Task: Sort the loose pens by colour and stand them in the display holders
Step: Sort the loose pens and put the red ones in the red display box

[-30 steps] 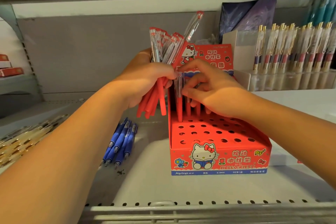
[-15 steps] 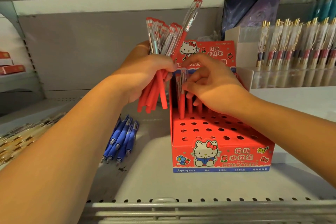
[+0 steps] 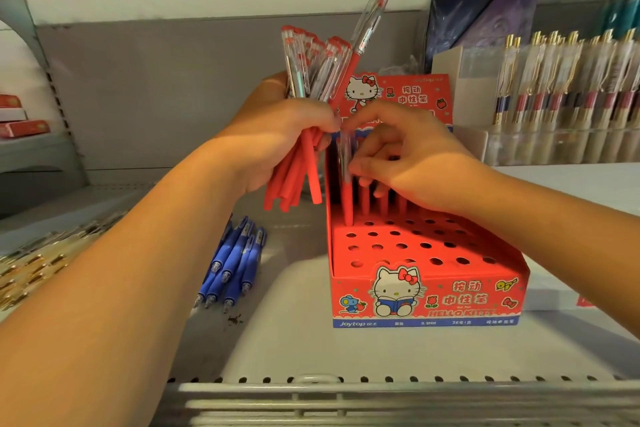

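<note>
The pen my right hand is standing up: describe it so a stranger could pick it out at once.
On the grey shelf stands a red cartoon-cat holder dotted with holes. Several red pens stand in its back row; the leftmost pen, beside the left wall, is the only one the right hand pinches.

- The left hand (image 3: 273, 146) and the right hand (image 3: 412, 163) are seen uncovered, bare to the fingertips.
- The left forearm (image 3: 138, 270) and the right forearm (image 3: 554, 218) are seen bare along the whole visible length, up to the frame edges.
- Finer surface detail is lost to blur.
</note>
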{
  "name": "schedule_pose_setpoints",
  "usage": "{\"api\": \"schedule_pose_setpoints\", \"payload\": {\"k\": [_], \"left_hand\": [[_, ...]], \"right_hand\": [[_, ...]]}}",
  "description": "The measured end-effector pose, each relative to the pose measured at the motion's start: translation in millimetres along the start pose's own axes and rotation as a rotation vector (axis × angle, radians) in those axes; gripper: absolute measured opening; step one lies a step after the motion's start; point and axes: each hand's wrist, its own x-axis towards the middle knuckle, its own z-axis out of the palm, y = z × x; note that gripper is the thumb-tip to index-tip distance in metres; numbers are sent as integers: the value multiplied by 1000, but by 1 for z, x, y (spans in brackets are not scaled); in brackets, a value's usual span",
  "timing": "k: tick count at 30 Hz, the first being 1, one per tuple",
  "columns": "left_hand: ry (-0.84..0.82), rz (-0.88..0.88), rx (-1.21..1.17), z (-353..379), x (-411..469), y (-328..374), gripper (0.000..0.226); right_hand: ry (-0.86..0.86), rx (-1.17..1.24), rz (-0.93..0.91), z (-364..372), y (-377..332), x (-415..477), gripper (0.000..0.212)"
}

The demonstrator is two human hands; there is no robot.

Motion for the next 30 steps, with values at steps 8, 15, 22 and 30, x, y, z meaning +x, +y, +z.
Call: {"api": "schedule_pose_setpoints", "payload": {"k": [8,15,22,30], "left_hand": [[0,-43,22,-1,-1,-2,21],[-96,-56,116,5,-5,-2,14],[-218,-57,262,8,-11,-1,18],[-213,-105,177,2,-10,2,11]], "right_hand": [[-18,-66,-1,-2,-2,-6,33],[310,410,101,-15,-17,-1,17],[398,619,151,-20,-21,3,15],[438,770,137,-26,-27,4,15]]}}
